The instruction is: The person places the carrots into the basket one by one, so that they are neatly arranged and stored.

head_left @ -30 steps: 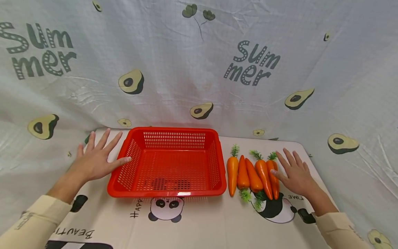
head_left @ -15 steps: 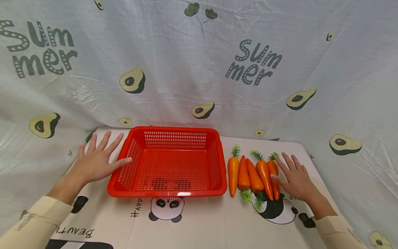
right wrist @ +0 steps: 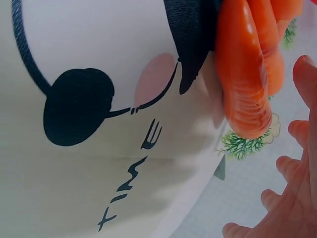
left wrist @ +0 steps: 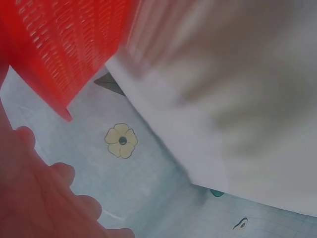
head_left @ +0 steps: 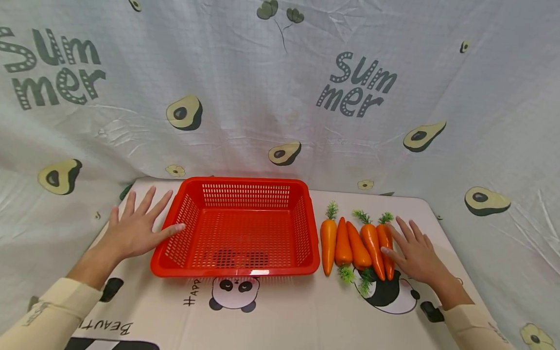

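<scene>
A red plastic basket [head_left: 236, 272] with slotted walls stands left of centre on the table, with nothing inside it. My left hand [head_left: 133, 232] is spread at its left side, the thumb over the left rim. To the right of the basket lie several orange carrots [head_left: 328, 248] with green tops, side by side. Two of them point their tops toward me, the others away. My right hand [head_left: 415, 253] hovers with spread fingers beside the rightmost carrot [head_left: 385, 243], holding nothing. In the right wrist view that carrot [right wrist: 242, 74] appears apart from the fingers.
A white tablecloth [head_left: 280, 321] printed with pandas and lettering covers the table. Behind it hangs a pale curtain [head_left: 245, 112] with avocado and "summer" prints, which also drapes along both sides.
My right hand has come slightly down and nearer to me beside the carrots. The left hand, the basket and the carrots stay practically where they were; the head view shifts a little.
</scene>
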The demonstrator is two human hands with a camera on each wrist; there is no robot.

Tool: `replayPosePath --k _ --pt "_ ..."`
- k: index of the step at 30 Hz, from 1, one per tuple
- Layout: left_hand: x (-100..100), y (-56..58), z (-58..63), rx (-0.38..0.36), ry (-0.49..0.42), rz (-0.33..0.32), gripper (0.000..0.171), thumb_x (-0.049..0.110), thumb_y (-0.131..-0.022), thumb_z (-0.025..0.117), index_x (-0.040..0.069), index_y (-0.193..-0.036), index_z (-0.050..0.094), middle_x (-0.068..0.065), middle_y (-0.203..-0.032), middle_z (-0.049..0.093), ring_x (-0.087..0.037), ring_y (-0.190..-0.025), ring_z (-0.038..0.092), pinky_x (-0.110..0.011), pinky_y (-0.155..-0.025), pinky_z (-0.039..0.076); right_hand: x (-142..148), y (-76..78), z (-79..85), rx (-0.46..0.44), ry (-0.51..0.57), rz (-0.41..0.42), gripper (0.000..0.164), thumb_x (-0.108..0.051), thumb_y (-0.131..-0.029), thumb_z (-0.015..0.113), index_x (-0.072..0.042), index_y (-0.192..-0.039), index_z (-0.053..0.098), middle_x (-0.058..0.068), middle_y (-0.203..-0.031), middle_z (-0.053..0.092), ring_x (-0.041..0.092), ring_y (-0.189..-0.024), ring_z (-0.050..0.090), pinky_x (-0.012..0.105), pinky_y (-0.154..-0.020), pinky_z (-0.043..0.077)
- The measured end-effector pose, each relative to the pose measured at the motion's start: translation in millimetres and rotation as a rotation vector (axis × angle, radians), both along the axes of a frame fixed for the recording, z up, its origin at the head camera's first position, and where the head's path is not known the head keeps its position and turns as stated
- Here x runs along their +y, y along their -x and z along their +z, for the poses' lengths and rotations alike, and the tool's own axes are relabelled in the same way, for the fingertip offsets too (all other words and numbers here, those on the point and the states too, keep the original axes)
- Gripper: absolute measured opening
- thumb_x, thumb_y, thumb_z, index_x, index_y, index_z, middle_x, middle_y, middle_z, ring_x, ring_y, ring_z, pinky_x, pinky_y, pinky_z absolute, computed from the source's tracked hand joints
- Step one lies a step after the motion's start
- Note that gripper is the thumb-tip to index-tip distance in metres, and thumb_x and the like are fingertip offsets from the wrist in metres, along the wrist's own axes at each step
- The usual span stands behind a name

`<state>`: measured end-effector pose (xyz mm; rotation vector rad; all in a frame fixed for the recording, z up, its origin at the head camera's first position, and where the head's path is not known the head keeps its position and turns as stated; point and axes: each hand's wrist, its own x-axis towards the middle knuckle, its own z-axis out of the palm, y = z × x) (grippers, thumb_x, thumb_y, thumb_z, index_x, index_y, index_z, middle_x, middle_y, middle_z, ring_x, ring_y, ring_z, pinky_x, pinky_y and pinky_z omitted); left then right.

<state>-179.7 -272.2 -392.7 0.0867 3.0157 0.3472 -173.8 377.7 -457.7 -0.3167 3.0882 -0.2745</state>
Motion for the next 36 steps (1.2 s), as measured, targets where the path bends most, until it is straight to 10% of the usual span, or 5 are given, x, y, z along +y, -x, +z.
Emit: replayPosePath --k 19,36 --pt "-1.8 1.1 -6.2 -0.045 -0.057 -0.008 0.108 0.076 -0.094 0.05 0.014 -0.168 0.002 -0.034 -0.17 0.003 -0.069 -0.149 -0.005 -0.089 -0.112 0.0 -3.4 -1.9 -14.6 -0.049 0.201 -0.068 0.085 -0.044 -0.102 0.063 0.006 -0.16 0.028 0.04 -0.162 0.026 0.063 -0.143 0.032 0.078 -0.113 0.032" --pt "-1.1 8.0 -11.2 -0.108 -0.253 -0.103 0.095 0.059 -0.102 0.052 0.009 -0.168 0.004 -0.036 -0.167 0.02 -0.069 -0.149 0.007 -0.089 -0.109 0.008 -19.8 -2.9 -6.6 -0.144 0.327 -0.385 0.079 -0.036 -0.099 0.068 0.014 -0.152 0.037 0.04 -0.14 0.055 0.053 -0.122 0.058 0.061 -0.098 0.056"
